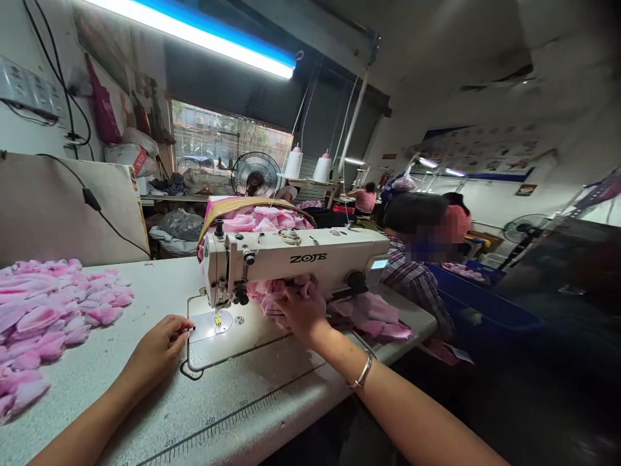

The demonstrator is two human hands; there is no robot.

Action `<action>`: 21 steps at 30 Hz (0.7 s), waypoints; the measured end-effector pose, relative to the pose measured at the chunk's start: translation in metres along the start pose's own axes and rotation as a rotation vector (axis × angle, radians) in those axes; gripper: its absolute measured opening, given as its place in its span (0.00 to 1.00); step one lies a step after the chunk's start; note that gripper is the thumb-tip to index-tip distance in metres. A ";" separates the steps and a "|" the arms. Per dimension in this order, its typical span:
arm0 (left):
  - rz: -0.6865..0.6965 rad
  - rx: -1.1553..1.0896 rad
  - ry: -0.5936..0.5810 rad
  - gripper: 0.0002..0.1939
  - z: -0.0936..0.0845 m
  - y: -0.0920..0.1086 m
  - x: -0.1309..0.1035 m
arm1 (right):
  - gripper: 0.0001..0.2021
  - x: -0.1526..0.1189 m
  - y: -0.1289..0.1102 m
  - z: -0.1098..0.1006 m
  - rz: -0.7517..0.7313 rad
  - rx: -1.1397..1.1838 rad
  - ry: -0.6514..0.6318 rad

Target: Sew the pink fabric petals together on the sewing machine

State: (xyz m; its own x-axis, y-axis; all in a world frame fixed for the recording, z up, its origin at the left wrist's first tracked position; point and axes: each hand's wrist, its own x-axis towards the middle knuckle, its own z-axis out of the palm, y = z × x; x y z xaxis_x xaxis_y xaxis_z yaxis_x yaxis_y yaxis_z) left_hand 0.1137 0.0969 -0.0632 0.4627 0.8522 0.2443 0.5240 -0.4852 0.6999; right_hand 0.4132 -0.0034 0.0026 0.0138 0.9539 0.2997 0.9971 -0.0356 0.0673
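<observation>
Right hand [305, 312] is reaching into pink cloth [264, 294] beneath sewing machine [272, 251], toward right end of bench [266, 408]; grip hidden, unclear. Left hand [167, 340] is resting at metal plate [206, 353], thumb and fingertips pressing together. Gathering cloth loosely, avoiding yellow foot [218, 319], likely serving best.

Speckled white table [163, 285] — sewing machine [310, 259] on top, pink fabric heap [58, 304] left, pink cloth [373, 314] beside machine.

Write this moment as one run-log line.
left hand: at machine bed edge | right hand: on pink fabric beneath sewing machine arm | pink pieces: heaped on tabletop
</observation>
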 end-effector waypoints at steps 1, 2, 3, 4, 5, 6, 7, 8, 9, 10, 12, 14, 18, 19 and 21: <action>0.005 -0.006 0.006 0.15 0.000 0.000 0.000 | 0.15 0.001 0.001 -0.001 -0.006 0.005 0.006; 0.009 -0.014 0.008 0.15 0.000 0.000 0.000 | 0.14 0.002 0.003 -0.002 -0.013 0.010 0.012; 0.013 -0.023 0.005 0.14 0.000 0.000 -0.001 | 0.13 0.001 0.004 -0.003 -0.018 0.017 0.018; 0.016 -0.031 0.000 0.14 0.000 0.001 -0.001 | 0.13 0.000 0.005 -0.004 -0.015 0.026 0.029; 0.018 -0.038 -0.008 0.13 -0.001 0.002 -0.001 | 0.12 -0.002 0.006 -0.006 -0.007 0.037 0.043; 0.020 -0.047 -0.017 0.13 -0.001 0.004 -0.001 | 0.11 -0.003 0.007 -0.008 0.006 0.049 0.059; 0.020 -0.057 -0.031 0.13 -0.001 0.007 -0.001 | 0.11 -0.005 0.007 -0.009 0.024 0.061 0.076; 0.018 -0.069 -0.046 0.12 -0.001 0.010 -0.002 | 0.12 -0.006 0.008 -0.011 0.043 0.074 0.095; 0.013 -0.083 -0.066 0.12 0.000 0.015 -0.003 | 0.12 -0.007 0.007 -0.012 0.061 0.087 0.115; 0.006 -0.102 -0.091 0.12 0.001 0.020 -0.004 | 0.12 -0.007 0.007 -0.013 0.075 0.101 0.133; -0.007 -0.148 -0.148 0.12 0.005 0.034 -0.007 | 0.12 -0.007 0.004 -0.015 0.092 0.133 0.166; -0.008 -0.198 -0.206 0.13 0.012 0.051 -0.012 | 0.11 -0.007 -0.002 -0.015 0.089 0.172 0.191; -0.052 -0.294 -0.214 0.24 0.028 0.088 -0.022 | 0.09 -0.011 -0.019 -0.014 0.025 0.263 0.207; -0.067 -0.310 -0.186 0.28 0.031 0.095 -0.024 | 0.07 -0.013 -0.024 -0.015 0.001 0.283 0.206; -0.084 -0.319 -0.114 0.34 0.037 0.104 -0.025 | 0.05 -0.019 -0.036 -0.016 -0.067 0.344 0.203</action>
State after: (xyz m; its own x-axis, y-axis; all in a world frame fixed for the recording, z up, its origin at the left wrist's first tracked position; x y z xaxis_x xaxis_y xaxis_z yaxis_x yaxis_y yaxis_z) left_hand 0.1830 0.0174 -0.0210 0.5135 0.8506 0.1130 0.3226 -0.3133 0.8932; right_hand 0.3757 -0.0249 0.0101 -0.0330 0.8712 0.4898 0.9625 0.1597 -0.2192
